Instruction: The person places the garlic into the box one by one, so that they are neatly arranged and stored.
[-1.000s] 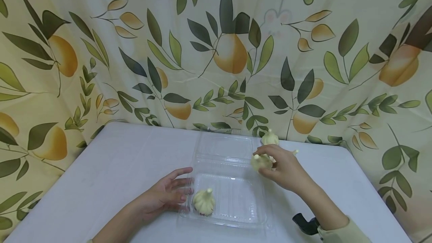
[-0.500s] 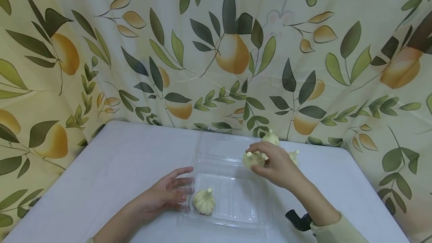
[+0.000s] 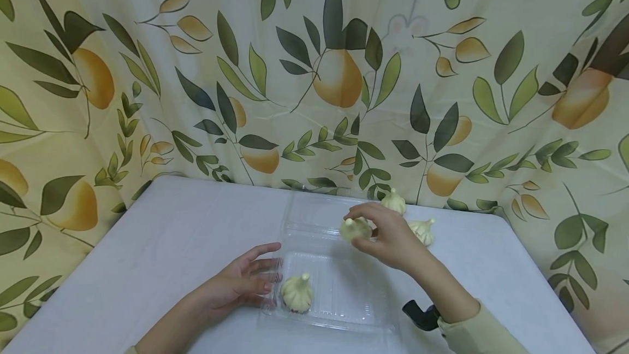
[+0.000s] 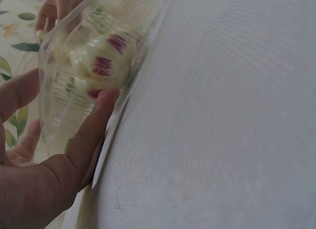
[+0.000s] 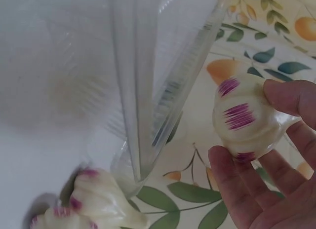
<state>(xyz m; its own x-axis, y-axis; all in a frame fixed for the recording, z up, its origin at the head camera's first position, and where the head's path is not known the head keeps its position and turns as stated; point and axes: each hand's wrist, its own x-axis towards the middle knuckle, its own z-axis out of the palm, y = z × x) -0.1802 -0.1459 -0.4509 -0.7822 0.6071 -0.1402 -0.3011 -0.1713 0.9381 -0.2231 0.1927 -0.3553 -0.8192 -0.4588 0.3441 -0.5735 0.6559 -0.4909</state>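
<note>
A clear plastic clamshell box (image 3: 339, 288) lies opened out on the table, its lid (image 3: 321, 212) toward the back. One garlic bulb (image 3: 297, 294) sits in the box's front left corner. My left hand (image 3: 236, 283) is at the box's left side, fingers extended along the wall; in the left wrist view its thumb (image 4: 94, 130) lies against the clear plastic. Above the box's back right part, my right hand (image 3: 388, 236) holds a second garlic bulb (image 3: 355, 229) between thumb and fingers. Purple streaks mark this bulb (image 5: 242, 115) in the right wrist view.
Two more garlic bulbs, one at the back edge (image 3: 393, 201) and one nearer (image 3: 423, 231), lie right of the lid. A black curved object (image 3: 420, 316) shows beside the right sleeve. A fruit-patterned curtain (image 3: 314, 70) hangs behind the white table (image 3: 196, 217).
My right hand has moved left with its garlic bulb, from the box's right edge to over the box. The bulb behind that hand now shows more. My left hand stays in place.
</note>
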